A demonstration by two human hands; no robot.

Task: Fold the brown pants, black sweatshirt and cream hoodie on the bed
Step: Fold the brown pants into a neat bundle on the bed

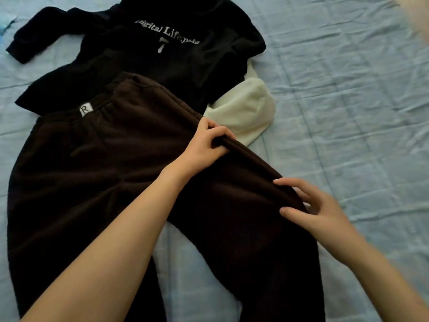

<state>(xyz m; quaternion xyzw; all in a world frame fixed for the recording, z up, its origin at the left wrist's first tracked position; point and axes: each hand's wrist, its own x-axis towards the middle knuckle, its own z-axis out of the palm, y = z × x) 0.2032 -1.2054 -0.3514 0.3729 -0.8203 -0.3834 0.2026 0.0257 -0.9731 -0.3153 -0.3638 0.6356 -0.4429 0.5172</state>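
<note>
Brown pants (92, 182) lay spread on the near left of the bed (348, 112), overlapping the black sweatshirt (162, 54) beyond. The left hand (204, 145) pinched their right edge beside the cream hoodie (243, 112). The right hand (318, 210), fingers curled, gripped that edge nearer.

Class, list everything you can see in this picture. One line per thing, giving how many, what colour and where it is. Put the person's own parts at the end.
brown pants: one, dark brown, spread flat in the middle, legs toward the camera
label: one, white with the letter R, on the pants' waistband
black sweatshirt: one, black with white lettering, behind the pants at the top
cream hoodie: one, cream, partly showing from under the sweatshirt's right side
bed sheet: one, light blue, under everything
left hand: one, grip pinching the pants' right edge near the hip
right hand: one, fingers closing on the same edge lower down
</note>
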